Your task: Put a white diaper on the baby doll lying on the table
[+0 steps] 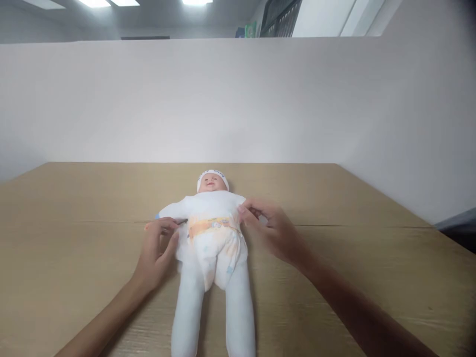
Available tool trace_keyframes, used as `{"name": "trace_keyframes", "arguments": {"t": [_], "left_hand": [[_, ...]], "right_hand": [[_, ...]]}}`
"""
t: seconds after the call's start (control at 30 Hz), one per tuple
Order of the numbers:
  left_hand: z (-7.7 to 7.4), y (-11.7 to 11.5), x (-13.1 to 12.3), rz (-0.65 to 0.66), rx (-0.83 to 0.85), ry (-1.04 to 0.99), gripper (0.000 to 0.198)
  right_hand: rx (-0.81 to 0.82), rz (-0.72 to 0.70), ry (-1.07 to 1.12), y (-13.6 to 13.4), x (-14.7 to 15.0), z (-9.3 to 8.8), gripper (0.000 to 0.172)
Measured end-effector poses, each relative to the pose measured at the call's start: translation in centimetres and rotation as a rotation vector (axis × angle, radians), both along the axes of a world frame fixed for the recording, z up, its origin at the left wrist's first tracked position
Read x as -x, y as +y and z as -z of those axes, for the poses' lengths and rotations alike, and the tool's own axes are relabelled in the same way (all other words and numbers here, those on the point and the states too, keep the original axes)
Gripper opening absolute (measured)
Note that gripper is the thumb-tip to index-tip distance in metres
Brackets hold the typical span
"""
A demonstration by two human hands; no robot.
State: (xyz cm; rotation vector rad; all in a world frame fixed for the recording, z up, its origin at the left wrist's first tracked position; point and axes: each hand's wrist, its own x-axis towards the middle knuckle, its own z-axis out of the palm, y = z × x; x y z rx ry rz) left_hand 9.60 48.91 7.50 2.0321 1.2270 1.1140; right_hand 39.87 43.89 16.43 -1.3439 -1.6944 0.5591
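Note:
A baby doll (213, 203) lies on its back, its head at the far end and its legs toward me. It wears a white cap (211, 173), a white top and a diaper (215, 243) with an orange waistband. My left hand (156, 253) is beside the diaper's left edge, thumb and forefinger apart. On the opposite side, my right hand (273, 228), slightly blurred, has its fingertips together at the doll's side near the waistband. What they pinch, if anything, cannot be made out. That hand hides most of the doll's arm there.
The doll rests on a wooden table (92, 267) with a seam running across it. A pale partition (178, 104) rises behind the table, and another pale wall (420, 134) stands at the right. A dark object (459, 228) shows beyond the right table edge.

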Motion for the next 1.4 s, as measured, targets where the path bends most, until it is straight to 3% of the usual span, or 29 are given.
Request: {"name": "trace_keyframes", "arguments": {"t": [0.13,0.2,0.3,0.43,0.57,0.73,0.97,1.23,1.4], "left_hand": [[1.7,0.2,1.4,-0.101,0.038,0.222,0.033],[2.1,0.3,1.5,-0.091,0.024,0.307,0.035],[2.4,0.3,1.2,-0.092,0.014,0.349,0.028],[2.3,0.3,0.7,-0.034,0.107,0.335,0.015],[1.9,0.8,0.6,0.027,0.236,0.250,0.010],[1.8,1.5,1.2,0.119,0.394,0.096,0.021],[2.3,2.5,1.2,0.153,0.576,-0.374,0.033],[1.6,2.2,0.0,0.192,0.536,-0.592,0.047],[0.5,1.6,-0.7,0.246,0.576,-0.716,0.048]], "right_hand": [[-0.218,-0.164,-0.252,0.5,3.2,-1.2,0.013],[-0.226,-0.272,-0.364,1.8,5.1,-1.3,0.012],[-0.152,-0.416,-0.559,4.7,7.3,-1.3,0.031],[0.052,-0.636,-0.825,8.5,9.4,-1.4,0.040],[0.232,-0.727,-0.731,10.1,10.0,-1.3,0.029],[0.266,-0.604,-0.459,10.3,8.3,-1.4,0.031],[0.203,-0.563,-0.451,10.3,7.1,-0.6,0.024],[0.098,-0.572,-0.567,11.0,8.1,1.8,0.030],[0.096,-0.543,-0.577,11.4,8.5,2.9,0.024]]}}
